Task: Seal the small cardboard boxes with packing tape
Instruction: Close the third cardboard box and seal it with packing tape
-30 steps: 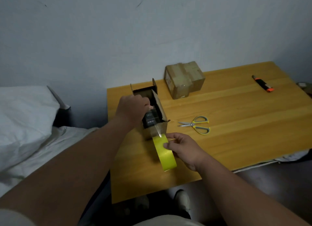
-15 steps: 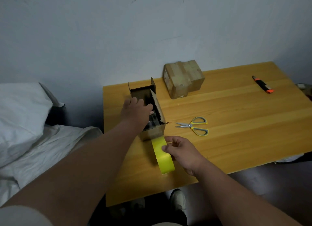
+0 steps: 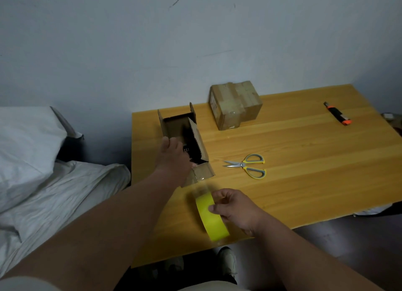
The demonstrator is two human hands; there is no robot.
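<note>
The open cardboard box [image 3: 185, 143] stands at the left part of the wooden bench [image 3: 304, 160], its flaps up. The left hand [image 3: 174, 158] rests on its near side with fingers laid over the edge. The right hand [image 3: 235, 208], lower centre of the frame, grips the yellow tape roll [image 3: 210, 216] just below the box. A sealed box [image 3: 235, 105] stands near the wall, scissors [image 3: 248, 166] lie at the centre, and a utility knife [image 3: 338, 116] lies at the upper right.

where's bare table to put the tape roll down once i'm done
Free: the wide strip between the scissors and the knife, and the front right table edge. Crowded: the left, where the left hand rests on the open box and the right hand holds the tape.
</note>
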